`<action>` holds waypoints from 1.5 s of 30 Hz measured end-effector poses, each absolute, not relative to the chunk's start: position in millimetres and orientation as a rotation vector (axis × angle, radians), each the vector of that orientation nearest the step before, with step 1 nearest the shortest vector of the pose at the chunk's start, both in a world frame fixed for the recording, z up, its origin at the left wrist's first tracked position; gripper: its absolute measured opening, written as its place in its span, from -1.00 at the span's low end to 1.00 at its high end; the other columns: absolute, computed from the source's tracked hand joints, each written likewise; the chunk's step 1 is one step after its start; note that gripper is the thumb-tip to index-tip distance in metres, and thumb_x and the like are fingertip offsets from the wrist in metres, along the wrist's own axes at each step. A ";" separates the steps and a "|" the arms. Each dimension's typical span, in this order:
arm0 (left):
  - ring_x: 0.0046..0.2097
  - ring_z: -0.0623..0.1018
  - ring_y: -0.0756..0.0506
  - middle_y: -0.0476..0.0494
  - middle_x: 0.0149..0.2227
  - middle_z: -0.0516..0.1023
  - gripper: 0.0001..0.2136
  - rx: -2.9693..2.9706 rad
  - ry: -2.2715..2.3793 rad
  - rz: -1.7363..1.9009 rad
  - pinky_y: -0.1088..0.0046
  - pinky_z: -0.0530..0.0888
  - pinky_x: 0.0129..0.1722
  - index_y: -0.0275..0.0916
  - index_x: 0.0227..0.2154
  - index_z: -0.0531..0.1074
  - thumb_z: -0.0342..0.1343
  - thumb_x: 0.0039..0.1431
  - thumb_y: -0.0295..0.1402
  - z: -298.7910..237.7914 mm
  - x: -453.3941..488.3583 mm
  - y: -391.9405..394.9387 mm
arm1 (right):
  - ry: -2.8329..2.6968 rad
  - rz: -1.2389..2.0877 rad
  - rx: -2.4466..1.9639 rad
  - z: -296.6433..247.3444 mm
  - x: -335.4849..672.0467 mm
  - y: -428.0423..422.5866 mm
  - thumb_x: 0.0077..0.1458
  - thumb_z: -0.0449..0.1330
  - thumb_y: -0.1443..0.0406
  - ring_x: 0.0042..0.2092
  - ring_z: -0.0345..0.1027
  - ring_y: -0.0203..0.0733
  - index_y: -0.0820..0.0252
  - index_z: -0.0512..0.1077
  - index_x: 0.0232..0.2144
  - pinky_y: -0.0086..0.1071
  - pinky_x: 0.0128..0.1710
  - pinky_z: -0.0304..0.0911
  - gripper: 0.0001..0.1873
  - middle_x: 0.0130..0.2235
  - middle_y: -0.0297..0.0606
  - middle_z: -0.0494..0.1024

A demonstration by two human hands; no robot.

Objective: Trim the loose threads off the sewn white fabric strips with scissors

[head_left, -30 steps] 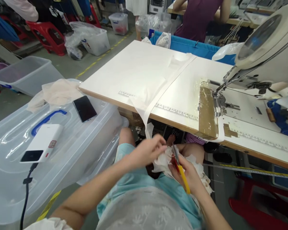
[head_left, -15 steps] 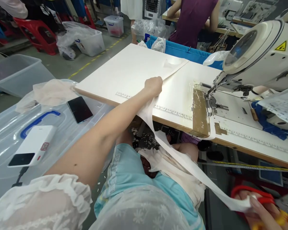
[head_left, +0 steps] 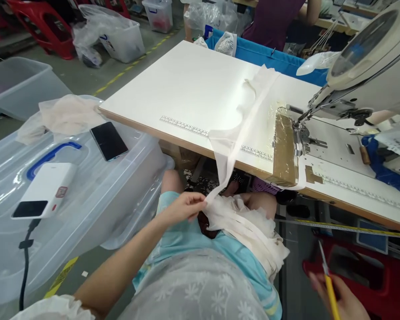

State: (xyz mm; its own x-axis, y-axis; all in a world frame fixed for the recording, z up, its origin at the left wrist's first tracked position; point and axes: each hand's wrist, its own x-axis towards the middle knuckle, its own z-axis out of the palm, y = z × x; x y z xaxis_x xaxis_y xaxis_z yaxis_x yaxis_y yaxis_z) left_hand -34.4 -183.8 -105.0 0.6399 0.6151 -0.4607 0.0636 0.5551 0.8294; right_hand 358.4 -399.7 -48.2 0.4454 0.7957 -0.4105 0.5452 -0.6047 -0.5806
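My left hand (head_left: 188, 206) is above my lap, thumb and fingers pinched on a pale fabric strip (head_left: 225, 164). This thin strip runs from the fingers up over the table's front edge and lies rumpled across the white table. More pale fabric (head_left: 250, 226) is bunched on my lap, below and right of that hand. At the lower right, my right hand (head_left: 342, 298) is closed around yellow-handled scissors (head_left: 330, 284), their metal tip pointing up and away. They appear nearly edge-on, with the far part of the handle out of frame.
A sewing machine (head_left: 360, 75) stands on the right of the white table (head_left: 173, 84). On the left, a plastic bin lid (head_left: 86, 178) bears a phone (head_left: 109, 141), a white power bank (head_left: 45, 191) and sheer fabric (head_left: 70, 113). A red stool (head_left: 383, 275) is at lower right.
My left hand has come back from over the table to my lap, drawing the strip with it. My right hand has let go of the strip's end and keeps the scissors.
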 end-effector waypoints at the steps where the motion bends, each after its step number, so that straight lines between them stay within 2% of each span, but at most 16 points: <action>1: -0.67 0.27 0.10 0.09 -0.73 0.34 -0.61 0.898 0.827 0.357 0.60 0.22 -0.62 -0.29 -0.37 0.40 0.20 0.10 0.01 -105.8 -32.7 -193.2 | -1.151 1.038 -2.305 -55.5 344.3 -391.5 0.01 0.20 -0.25 -0.43 0.42 -0.11 0.13 0.40 -0.41 -0.25 -0.42 0.45 -0.43 -0.42 -0.21 0.49; 3: -0.57 0.48 0.00 -0.06 -0.63 0.53 -0.59 0.788 0.803 0.350 0.55 0.37 -0.54 -0.26 -0.35 0.35 0.21 0.07 0.03 -103.6 -28.2 -208.2 | -1.216 1.286 -2.173 -64.5 312.2 -367.4 -0.03 0.20 -0.26 -0.47 0.35 -0.13 0.13 0.36 -0.44 -0.29 -0.47 0.41 -0.41 -0.49 -0.27 0.39; 6: -0.36 0.65 -0.15 -0.21 -0.47 0.64 -0.57 0.706 0.785 0.368 0.48 0.50 -0.44 -0.24 -0.33 0.31 0.21 0.07 0.05 -97.6 -23.4 -221.2 | -1.449 1.743 -1.814 -65.9 267.2 -322.0 0.14 0.11 -0.18 -0.42 0.25 -0.22 0.15 0.29 -0.42 -0.37 -0.43 0.33 -0.48 -0.44 -0.33 0.29; 9: -0.35 0.66 -0.16 -0.22 -0.46 0.64 -0.57 0.707 0.803 0.382 0.51 0.49 -0.46 -0.25 -0.35 0.33 0.20 0.10 0.06 -95.6 -24.2 -225.2 | -1.686 1.930 -1.648 -65.6 241.6 -283.1 0.20 0.06 -0.14 -0.40 0.16 -0.25 0.15 0.22 -0.42 -0.41 -0.45 0.22 -0.50 -0.43 -0.36 0.22; 13: -0.39 0.66 -0.13 -0.20 -0.49 0.64 -0.57 0.661 0.834 0.404 0.54 0.48 -0.49 -0.28 -0.39 0.38 0.23 0.07 0.06 -100.3 -29.9 -225.7 | -1.940 1.992 -1.534 -73.2 231.4 -252.0 0.17 0.08 -0.16 -0.44 -0.01 -0.29 0.14 0.12 -0.50 -0.42 -0.50 -0.01 -0.46 -0.48 -0.42 0.11; 16: -0.42 0.65 -0.11 -0.17 -0.51 0.63 -0.57 0.626 0.848 0.413 0.55 0.49 -0.49 -0.29 -0.38 0.43 0.24 0.07 0.05 -105.1 -32.7 -226.3 | -2.016 2.024 -1.449 -77.5 226.0 -238.6 0.15 0.07 -0.19 -0.45 -0.06 -0.30 0.14 0.09 -0.53 -0.41 -0.49 -0.08 -0.42 -0.50 -0.43 0.09; 20: -0.48 0.62 -0.07 -0.12 -0.55 0.61 -0.56 0.594 0.849 0.416 0.58 0.46 -0.54 -0.30 -0.40 0.44 0.27 0.03 0.06 -108.3 -33.3 -226.8 | -2.102 1.964 -1.486 -79.2 217.8 -230.8 0.13 0.05 -0.23 -0.47 -0.05 -0.31 0.14 0.09 -0.55 -0.41 -0.50 -0.10 -0.39 -0.52 -0.44 0.09; 26: -0.56 0.57 -0.02 -0.08 -0.63 0.56 -0.57 0.579 0.866 0.428 0.63 0.39 -0.59 -0.27 -0.46 0.40 0.30 0.00 0.04 -106.7 -33.0 -223.9 | -2.338 1.619 -1.653 -79.7 214.6 -235.7 0.15 0.03 -0.23 -0.48 0.06 -0.28 0.14 0.13 -0.53 -0.37 -0.48 -0.12 -0.40 -0.53 -0.40 0.23; 30: -0.55 0.57 -0.03 -0.10 -0.62 0.56 -0.56 0.577 0.867 0.417 0.61 0.39 -0.58 -0.28 -0.46 0.40 0.30 -0.01 0.05 -107.4 -31.8 -223.3 | -2.406 1.461 -1.739 -77.2 213.2 -238.7 0.15 0.00 -0.23 -0.50 0.07 -0.27 0.13 0.09 -0.55 -0.36 -0.49 -0.15 -0.40 -0.54 -0.37 0.27; 38: -0.54 0.57 -0.03 -0.09 -0.62 0.56 -0.58 0.583 0.876 0.415 0.60 0.40 -0.57 -0.27 -0.50 0.39 0.28 0.01 0.04 -106.6 -29.7 -223.2 | -2.325 1.351 -1.753 -80.2 211.7 -243.9 0.13 0.04 -0.20 -0.56 -0.01 -0.29 0.11 0.03 -0.60 -0.36 -0.52 -0.17 -0.39 -0.63 -0.38 0.17; 45: -0.53 0.58 -0.06 -0.13 -0.60 0.57 -0.56 0.614 0.887 0.378 0.56 0.42 -0.54 -0.28 -0.49 0.40 0.29 -0.02 0.05 -103.3 -26.8 -223.4 | -2.417 1.215 -1.727 -82.2 208.1 -242.4 0.15 0.07 -0.14 -0.52 0.08 -0.26 0.12 0.08 -0.55 -0.38 -0.49 -0.16 -0.46 -0.57 -0.36 0.27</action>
